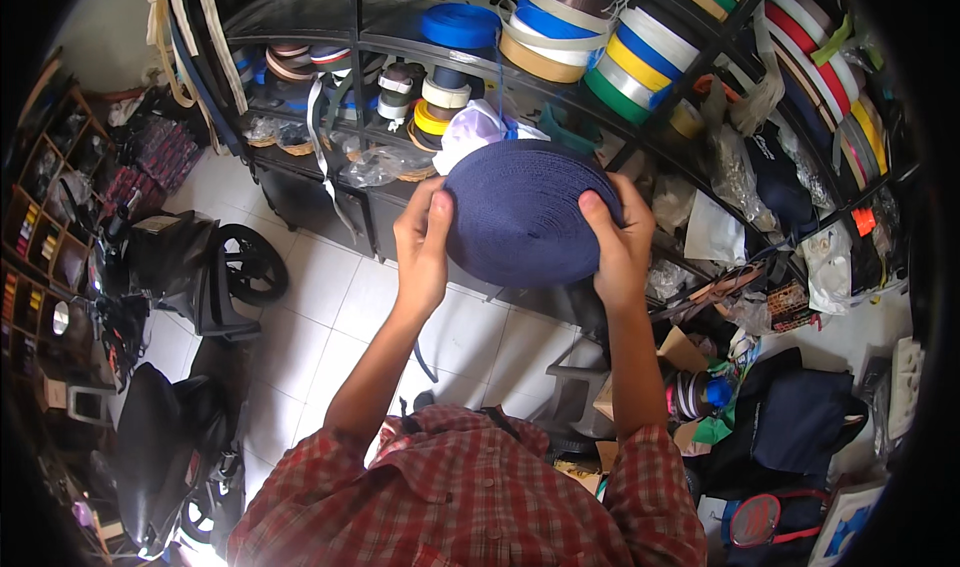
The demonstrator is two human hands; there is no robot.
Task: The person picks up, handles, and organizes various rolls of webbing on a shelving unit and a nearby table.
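A large flat roll of navy blue webbing strap (pixel 530 217) is held up in front of me, its coiled face turned toward me. My left hand (pixel 424 237) grips its left rim, thumb on the near face. On the opposite rim, my right hand (pixel 618 229) holds it the same way. The fingers of both hands are partly hidden behind the roll. A loose strap end (pixel 426 361) hangs below, near my left forearm. Just beyond the roll, a white plastic bag (pixel 470 132) sits at the shelf edge.
Dark metal shelves (pixel 300 22) hold stacked webbing rolls, among them a blue roll (pixel 460 25) and a yellow roll (pixel 645 59). A parked motorbike (pixel 150 437) stands on the left of the white tiled floor (pixel 325 307). Dark bags (pixel 800 427) and boxes crowd the right side.
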